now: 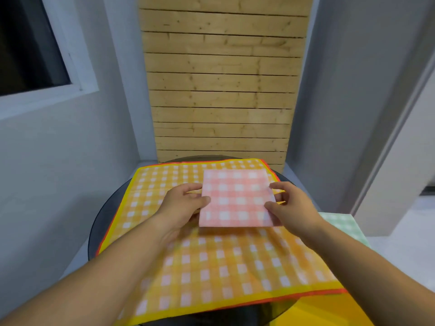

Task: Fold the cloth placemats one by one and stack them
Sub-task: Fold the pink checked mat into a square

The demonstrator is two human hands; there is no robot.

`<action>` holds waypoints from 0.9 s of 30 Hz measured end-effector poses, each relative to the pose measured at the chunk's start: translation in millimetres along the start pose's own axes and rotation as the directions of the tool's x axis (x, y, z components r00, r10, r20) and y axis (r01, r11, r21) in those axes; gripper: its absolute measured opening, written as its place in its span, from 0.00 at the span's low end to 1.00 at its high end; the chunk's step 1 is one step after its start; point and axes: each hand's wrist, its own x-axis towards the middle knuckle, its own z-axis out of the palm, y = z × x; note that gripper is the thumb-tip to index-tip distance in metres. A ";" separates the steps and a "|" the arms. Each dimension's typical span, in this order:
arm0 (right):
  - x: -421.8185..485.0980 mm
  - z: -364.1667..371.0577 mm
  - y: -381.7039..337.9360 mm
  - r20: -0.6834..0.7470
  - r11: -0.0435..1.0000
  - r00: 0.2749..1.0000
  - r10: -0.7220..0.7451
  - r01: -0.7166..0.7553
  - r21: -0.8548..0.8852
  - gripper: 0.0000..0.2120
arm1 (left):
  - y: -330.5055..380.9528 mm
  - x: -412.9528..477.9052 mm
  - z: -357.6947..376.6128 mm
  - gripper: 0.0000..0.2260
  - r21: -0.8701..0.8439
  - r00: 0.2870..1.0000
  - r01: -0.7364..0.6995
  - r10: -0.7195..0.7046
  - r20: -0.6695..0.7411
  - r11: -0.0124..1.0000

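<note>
From the head camera, a round dark table stands against a wall of pale wooden slats, with a window at the upper left. A yellow checked placemat lies spread open over nearly the whole tabletop, its near edge hanging past the table's near rim. A thin orange-red border shows along its left, far-right and near edges, as if from another sheet lying under it. Above the far right part of the table, both hands hold a pink checked placemat folded into a small square. The left hand pinches its left edge, thumb on top and fingers beneath. The right hand pinches its right edge in the same way. The square's near edge is raised off the yellow sheet; whether its far edge touches cannot be told. Beyond the table's right rim, a green checked placemat lies partly behind the right forearm. A plain yellow surface shows below the table's near right rim.
</note>
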 end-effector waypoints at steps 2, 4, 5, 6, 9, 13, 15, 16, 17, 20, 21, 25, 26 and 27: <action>-11.2 -25.8 5.1 -0.046 1.000 0.999 -0.011 0.012 0.023 0.19 | 3.9 -9.4 20.5 0.15 -0.007 0.998 -0.034 0.034 0.047 0.999; -24.4 -55.1 9.9 -0.080 1.000 0.997 -0.002 0.004 0.027 0.18 | 6.2 -19.7 46.6 0.15 0.001 0.993 -0.071 0.071 0.090 0.997; -31.8 -71.4 12.8 -0.100 1.000 0.995 0.008 -0.006 0.023 0.19 | 7.3 -25.7 61.9 0.15 0.000 0.990 -0.088 0.087 0.113 0.996; -38.6 -88.0 16.7 -0.123 1.000 0.992 0.018 -0.016 0.022 0.19 | 7.7 -30.8 77.9 0.15 0.002 0.985 -0.101 0.100 0.139 0.995; -61.6 -140.7 31.0 -0.188 0.999 0.981 0.046 -0.046 0.004 0.20 | 5.7 -47.2 132.3 0.15 0.003 0.965 -0.126 0.122 0.234 0.992; -91.1 -206.8 60.2 -0.243 0.990 0.960 0.137 -0.129 0.051 0.19 | -8.2 -68.1 210.8 0.15 -0.026 0.937 -0.141 0.142 0.318 0.990; -103.0 -233.7 79.5 -0.281 0.983 0.943 0.179 -0.165 0.074 0.18 | -21.4 -77.6 249.4 0.16 -0.026 0.929 -0.133 0.134 0.344 0.991; -108.2 -244.7 90.3 -0.297 0.978 0.932 0.205 -0.187 0.090 0.18 | -29.6 -81.2 267.6 0.16 -0.021 0.931 -0.125 0.125 0.344 0.992; -112.4 -254.2 101.7 -0.306 0.971 0.923 0.235 -0.210 0.112 0.17 | -38.3 -84.2 284.2 0.16 -0.017 0.934 -0.115 0.114 0.339 0.993; -117.3 -275.9 139.4 -0.318 0.948 0.896 0.311 -0.269 0.172 0.16 | -64.6 -90.9 327.8 0.13 0.011 0.942 -0.112 0.103 0.320 0.994; -116.0 -280.4 152.3 -0.320 0.941 0.888 0.330 -0.284 0.183 0.16 | -73.1 -92.6 338.9 0.13 0.014 0.944 -0.115 0.105 0.314 0.993; -100.6 -283.3 196.2 -0.317 0.920 0.868 0.383 -0.329 0.212 0.15 | -105.2 -90.2 369.1 0.13 0.007 0.962 -0.075 0.071 0.262 0.997; -94.5 -282.0 205.2 -0.315 0.917 0.865 0.391 -0.335 0.219 0.16 | -113.5 -87.1 375.2 0.13 0.004 0.968 -0.063 0.060 0.243 0.998; -86.8 -280.6 214.0 -0.315 0.914 0.862 0.397 -0.339 0.225 0.16 | -121.7 -82.4 381.3 0.13 -0.001 0.975 -0.051 0.050 0.217 0.999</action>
